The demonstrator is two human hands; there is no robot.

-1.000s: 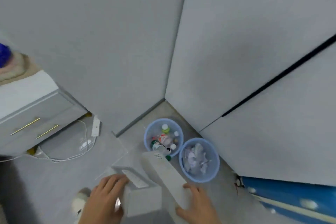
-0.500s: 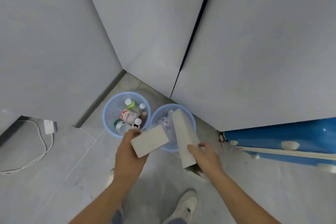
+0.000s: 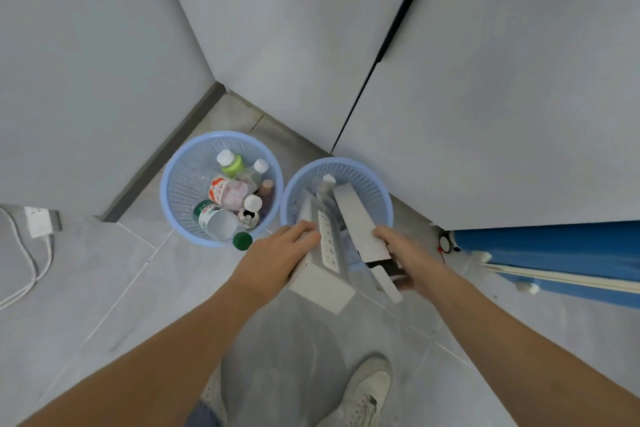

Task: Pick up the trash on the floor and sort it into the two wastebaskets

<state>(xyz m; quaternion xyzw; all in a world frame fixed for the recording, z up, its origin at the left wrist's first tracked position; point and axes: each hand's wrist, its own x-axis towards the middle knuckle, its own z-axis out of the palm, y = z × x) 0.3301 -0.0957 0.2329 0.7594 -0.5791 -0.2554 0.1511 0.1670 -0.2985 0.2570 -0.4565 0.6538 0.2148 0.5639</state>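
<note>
Two light blue mesh wastebaskets stand in the wall corner. The left wastebasket (image 3: pixel 180 184) holds several plastic bottles and a can. The right wastebasket (image 3: pixel 377 184) holds crumpled paper. My left hand (image 3: pixel 280 253) grips a white cardboard box (image 3: pixel 322 281) printed with a power strip, its far end tipped over the right wastebasket's rim. My right hand (image 3: pixel 405 253) grips a second long white box (image 3: pixel 360 222), open at its near end, slanting down into the same basket.
A white power strip (image 3: pixel 36 222) and its cable lie on the floor at the left. A blue case (image 3: pixel 554 253) lies against the wall at the right. My white shoe (image 3: pixel 363 392) stands on the grey tiles below.
Both hands have carried the boxes forward and lowered them onto the right wastebasket. The view has closed in on the baskets.
</note>
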